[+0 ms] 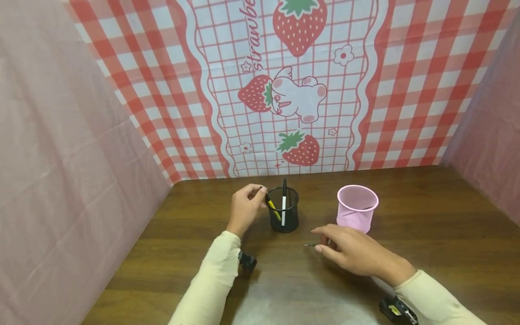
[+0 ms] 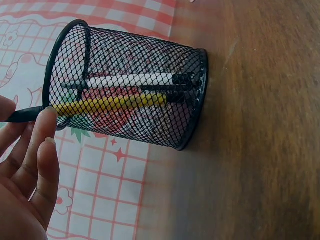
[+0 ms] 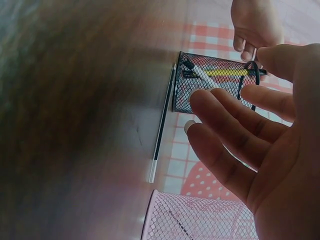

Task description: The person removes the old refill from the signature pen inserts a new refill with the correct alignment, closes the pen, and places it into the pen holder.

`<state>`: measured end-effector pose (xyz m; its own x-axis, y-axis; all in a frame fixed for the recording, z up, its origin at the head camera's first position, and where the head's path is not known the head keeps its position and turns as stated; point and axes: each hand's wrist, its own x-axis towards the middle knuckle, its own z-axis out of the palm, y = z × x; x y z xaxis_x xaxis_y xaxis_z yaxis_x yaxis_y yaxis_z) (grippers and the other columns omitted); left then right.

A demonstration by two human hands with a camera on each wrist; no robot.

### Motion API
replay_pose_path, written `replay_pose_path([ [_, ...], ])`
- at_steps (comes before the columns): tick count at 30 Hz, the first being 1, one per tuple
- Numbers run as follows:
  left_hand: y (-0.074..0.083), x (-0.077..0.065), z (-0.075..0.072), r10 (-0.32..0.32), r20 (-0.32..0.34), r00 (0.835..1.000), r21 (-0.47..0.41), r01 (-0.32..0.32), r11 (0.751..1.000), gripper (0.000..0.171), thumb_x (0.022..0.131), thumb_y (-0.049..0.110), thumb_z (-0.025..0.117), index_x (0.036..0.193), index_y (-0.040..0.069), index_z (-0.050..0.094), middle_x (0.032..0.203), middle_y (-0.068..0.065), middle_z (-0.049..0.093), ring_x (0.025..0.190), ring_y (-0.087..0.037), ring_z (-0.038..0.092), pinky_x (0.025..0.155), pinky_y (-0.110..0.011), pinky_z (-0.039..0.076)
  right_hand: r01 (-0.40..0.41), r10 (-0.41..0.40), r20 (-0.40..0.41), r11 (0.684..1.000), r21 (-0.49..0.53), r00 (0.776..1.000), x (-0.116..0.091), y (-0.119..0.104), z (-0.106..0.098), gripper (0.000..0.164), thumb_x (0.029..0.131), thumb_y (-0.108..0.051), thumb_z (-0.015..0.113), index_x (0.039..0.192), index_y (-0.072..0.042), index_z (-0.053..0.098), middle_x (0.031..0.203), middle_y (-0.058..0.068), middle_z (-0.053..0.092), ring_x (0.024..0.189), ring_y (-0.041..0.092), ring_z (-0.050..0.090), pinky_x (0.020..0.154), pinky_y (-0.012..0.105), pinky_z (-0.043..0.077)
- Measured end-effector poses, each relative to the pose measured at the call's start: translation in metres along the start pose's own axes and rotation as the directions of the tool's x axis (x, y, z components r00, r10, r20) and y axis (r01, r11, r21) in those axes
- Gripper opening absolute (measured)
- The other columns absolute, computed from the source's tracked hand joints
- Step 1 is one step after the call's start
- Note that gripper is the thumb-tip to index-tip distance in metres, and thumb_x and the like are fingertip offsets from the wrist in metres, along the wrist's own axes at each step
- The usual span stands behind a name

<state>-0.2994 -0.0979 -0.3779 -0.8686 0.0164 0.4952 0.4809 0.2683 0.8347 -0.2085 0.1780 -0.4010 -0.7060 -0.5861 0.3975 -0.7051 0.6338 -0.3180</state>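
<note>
At the rim of a black mesh pen holder (image 1: 290, 223), my left hand (image 1: 246, 205) pinches the black upper end of a yellow marker (image 2: 115, 104). The marker's yellow body leans inside the holder. Beside it stands a white marker (image 1: 283, 212) with black ends. My right hand (image 1: 353, 250) hovers over the table with relaxed, slightly bent fingers and holds nothing. Below it a thin dark pen refill (image 3: 162, 120) with a clear end lies on the tabletop; the hand covers most of it in the head view.
A pink mesh pen holder (image 1: 354, 219) stands to the right, just beyond my right hand, with a thin dark stick visible in it. The wooden table (image 1: 195, 216) ends at a strawberry-print checked cloth (image 1: 292, 104) behind. Pink curtains hang at both sides.
</note>
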Motion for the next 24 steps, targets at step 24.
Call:
replay_pose_path([
  [24,0.004,-0.005,-0.008,0.015,-0.035,0.999,-0.056,-0.017,0.998,0.015,0.097,0.001,0.062,0.108,-0.009,0.067,0.098,-0.026,0.069,0.068,-0.046,0.067,0.050,-0.017,0.046,-0.006,0.006,0.005,0.999,-0.048,1.000,-0.001,0.001,-0.008,0.024,0.097,-0.031,0.067,0.113,-0.013,0.072,0.089,-0.020,0.055,0.078,-0.003,0.055,0.067,0.026,0.052],
])
